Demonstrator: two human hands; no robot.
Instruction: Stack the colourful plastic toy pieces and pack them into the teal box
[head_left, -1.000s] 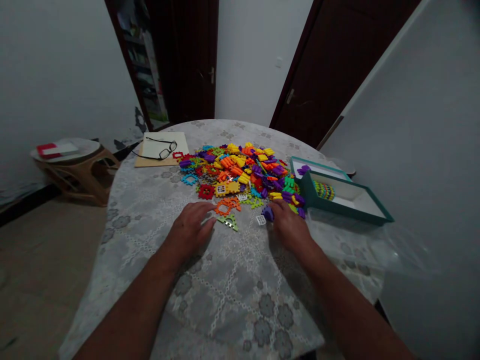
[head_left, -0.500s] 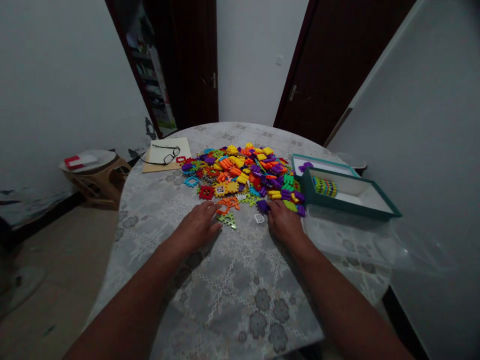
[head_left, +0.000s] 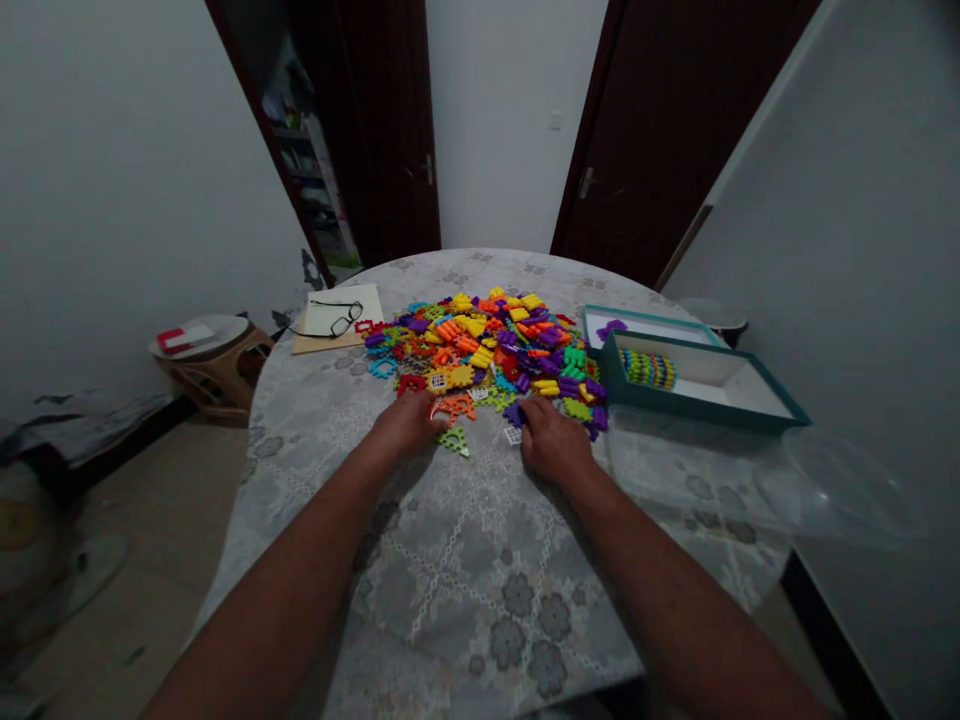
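A heap of colourful plastic building pieces [head_left: 480, 340] lies on the patterned tablecloth. At its near left edge is my left hand [head_left: 409, 425], fingers curled in beside an orange piece [head_left: 457, 404] and a green triangular piece [head_left: 454, 440]; whether it grips anything is hidden. My right hand [head_left: 553, 438] is closed at the near right edge, its fingertips on a dark purple piece [head_left: 513, 412]. A small white lattice piece [head_left: 513, 436] lies just left of that hand.
On the right stand a green-edged box [head_left: 705, 400] holding a beaded roll, its lid [head_left: 652, 325] behind, and clear plastic containers [head_left: 690, 470]. Glasses [head_left: 341, 325] rest on a board [head_left: 322, 345] at the back left. A stool [head_left: 214, 375] stands beyond the table.
My left hand has moved slightly right and its fingers have curled in. The right hand has shifted a little left, with the purple piece. The view has tilted slightly.
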